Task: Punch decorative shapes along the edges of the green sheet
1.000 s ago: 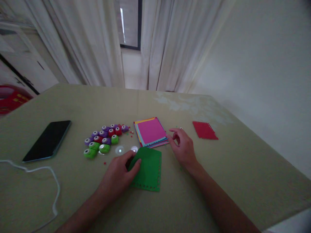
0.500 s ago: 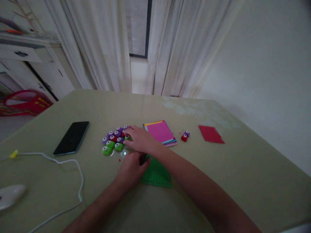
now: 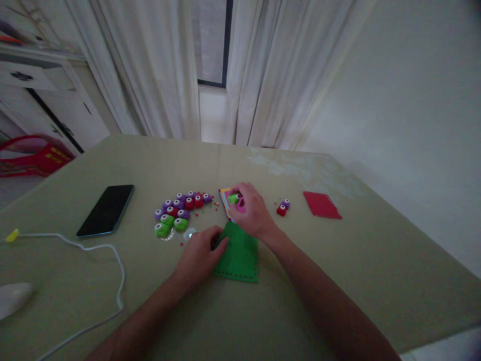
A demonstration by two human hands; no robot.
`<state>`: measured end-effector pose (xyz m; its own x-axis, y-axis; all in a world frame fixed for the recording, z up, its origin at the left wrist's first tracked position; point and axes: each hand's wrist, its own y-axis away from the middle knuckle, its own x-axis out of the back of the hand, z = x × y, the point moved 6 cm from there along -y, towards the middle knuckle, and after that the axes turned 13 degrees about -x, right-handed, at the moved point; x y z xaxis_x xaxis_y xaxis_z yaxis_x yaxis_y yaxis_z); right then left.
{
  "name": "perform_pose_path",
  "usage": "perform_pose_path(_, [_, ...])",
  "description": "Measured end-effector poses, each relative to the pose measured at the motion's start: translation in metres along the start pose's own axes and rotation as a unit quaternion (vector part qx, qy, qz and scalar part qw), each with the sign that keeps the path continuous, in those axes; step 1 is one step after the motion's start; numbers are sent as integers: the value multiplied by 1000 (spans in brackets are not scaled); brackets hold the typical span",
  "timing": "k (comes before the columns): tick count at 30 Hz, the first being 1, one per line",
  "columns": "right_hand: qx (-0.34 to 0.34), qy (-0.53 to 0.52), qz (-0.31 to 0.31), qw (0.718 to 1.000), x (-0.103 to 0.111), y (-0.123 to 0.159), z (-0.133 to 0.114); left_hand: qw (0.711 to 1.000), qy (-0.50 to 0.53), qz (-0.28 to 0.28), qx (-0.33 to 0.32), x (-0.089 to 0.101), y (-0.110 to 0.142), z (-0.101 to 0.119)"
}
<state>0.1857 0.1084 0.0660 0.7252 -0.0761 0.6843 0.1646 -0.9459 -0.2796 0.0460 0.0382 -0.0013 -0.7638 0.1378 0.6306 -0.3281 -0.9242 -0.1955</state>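
Note:
My right hand (image 3: 253, 210) is closed around a small green one-eyed figure (image 3: 233, 198), held over a stack of coloured sheets (image 3: 224, 200). My left hand (image 3: 201, 253) grips the upper left side of a green sheet (image 3: 239, 255), thumb on top, its other fingers partly hidden. Dark dots or small holes run along the sheet's lower and right edges. Left of the stack sits a cluster of similar one-eyed figures in purple, red (image 3: 190, 203) and green (image 3: 181, 224). Tiny coloured bits (image 3: 216, 204) lie scattered beside them.
A red sheet (image 3: 322, 205) with a dotted edge lies at the right, near a red figure (image 3: 281, 210) and a purple one (image 3: 286, 203). At the left are a black phone (image 3: 105, 210), a white cable (image 3: 119, 281) and a white rounded object (image 3: 15, 299).
My right hand has moved right, from the cluster to above the coloured stack, carrying a green figure. My left hand stays at the green sheet, which now lies more in view.

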Motion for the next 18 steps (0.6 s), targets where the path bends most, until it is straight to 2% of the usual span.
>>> perform_pose_path(2, [-37, -22, 6, 999, 21, 17, 30, 999, 33, 21, 10, 3, -1, -3])
perform_pose_path(4, [-73, -39, -3, 997, 34, 36, 62, 995, 82, 41, 30, 4, -1, -8])
perform_pose_path(6, [-114, -58, -11, 992, 39, 54, 88, 988, 134, 54, 57, 3, 1, -14])
perform_pose_path(8, [-148, -65, -27, 987, 38, 66, 103, 980, 174, 55, 82, 0, 3, -18])
perform_pose_path(13, [-146, -100, -99, 979, 30, 70, 95, 966, 227, 37, 120, -4, 8, -22])
perform_pose_path(18, [-155, -149, -102, 971, 31, 68, 91, 948, 261, 43, 177, -3, 12, -24])
